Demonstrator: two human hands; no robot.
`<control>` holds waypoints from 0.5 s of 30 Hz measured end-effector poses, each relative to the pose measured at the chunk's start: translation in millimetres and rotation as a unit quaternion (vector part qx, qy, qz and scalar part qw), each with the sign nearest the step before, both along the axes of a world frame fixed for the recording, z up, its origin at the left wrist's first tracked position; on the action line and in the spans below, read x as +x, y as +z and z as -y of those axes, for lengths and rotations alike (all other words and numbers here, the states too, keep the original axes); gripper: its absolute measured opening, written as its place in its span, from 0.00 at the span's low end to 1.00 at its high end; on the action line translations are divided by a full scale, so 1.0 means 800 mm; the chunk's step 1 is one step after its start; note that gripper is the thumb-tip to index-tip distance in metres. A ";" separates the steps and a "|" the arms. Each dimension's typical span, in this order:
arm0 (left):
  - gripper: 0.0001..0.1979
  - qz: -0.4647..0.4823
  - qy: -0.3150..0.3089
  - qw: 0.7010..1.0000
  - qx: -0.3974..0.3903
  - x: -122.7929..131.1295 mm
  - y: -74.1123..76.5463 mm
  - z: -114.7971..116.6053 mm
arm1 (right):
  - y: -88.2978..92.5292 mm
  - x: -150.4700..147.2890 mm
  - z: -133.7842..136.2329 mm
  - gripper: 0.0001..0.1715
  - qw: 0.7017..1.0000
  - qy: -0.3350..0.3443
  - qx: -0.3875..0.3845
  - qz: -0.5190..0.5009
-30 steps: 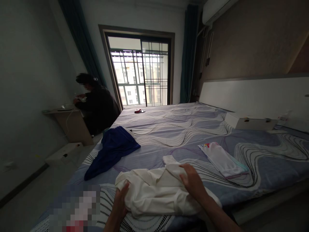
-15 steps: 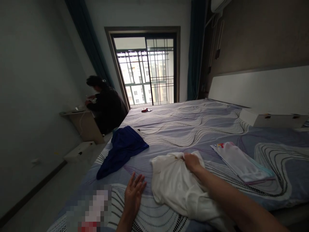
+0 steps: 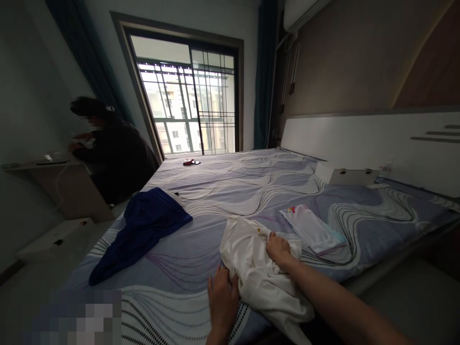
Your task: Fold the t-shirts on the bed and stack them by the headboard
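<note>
A crumpled white garment (image 3: 251,268) lies on the near edge of the bed (image 3: 251,191). My right hand (image 3: 278,250) rests on top of it, fingers closed into the cloth. My left hand (image 3: 223,302) lies on the sheet at the garment's left edge, its fingertips touching the cloth; its fingers look flat. A folded white garment with a coloured print (image 3: 312,229) lies just right of the crumpled one. A dark blue garment (image 3: 143,227) is spread out to the left on the bed.
A person in dark clothes (image 3: 111,153) sits at a desk (image 3: 53,177) left of the bed. A small red object (image 3: 190,162) lies at the far end by the window. A white box (image 3: 347,175) stands against the headboard. Floor shows on both sides.
My left hand has moved from the bare sheet to the white garment's left edge. The garment is more bunched under my right hand. The view has shifted rightward.
</note>
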State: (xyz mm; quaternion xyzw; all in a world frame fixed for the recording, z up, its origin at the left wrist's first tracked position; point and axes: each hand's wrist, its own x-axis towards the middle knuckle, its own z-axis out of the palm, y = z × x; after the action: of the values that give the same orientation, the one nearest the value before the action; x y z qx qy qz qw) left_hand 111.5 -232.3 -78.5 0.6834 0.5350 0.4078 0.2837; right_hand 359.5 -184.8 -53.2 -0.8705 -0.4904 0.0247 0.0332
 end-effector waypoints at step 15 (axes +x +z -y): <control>0.18 -0.105 0.093 0.975 -0.170 -0.218 0.071 -0.152 | -0.015 -0.025 0.143 0.21 0.989 0.101 -0.041 -0.105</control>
State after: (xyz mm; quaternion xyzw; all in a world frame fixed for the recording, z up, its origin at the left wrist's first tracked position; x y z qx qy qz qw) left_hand -63.2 -110.3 -21.4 0.6114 0.6846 0.2616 0.2985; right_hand 339.8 -299.2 -64.9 -0.8098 -0.5680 0.1391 0.0466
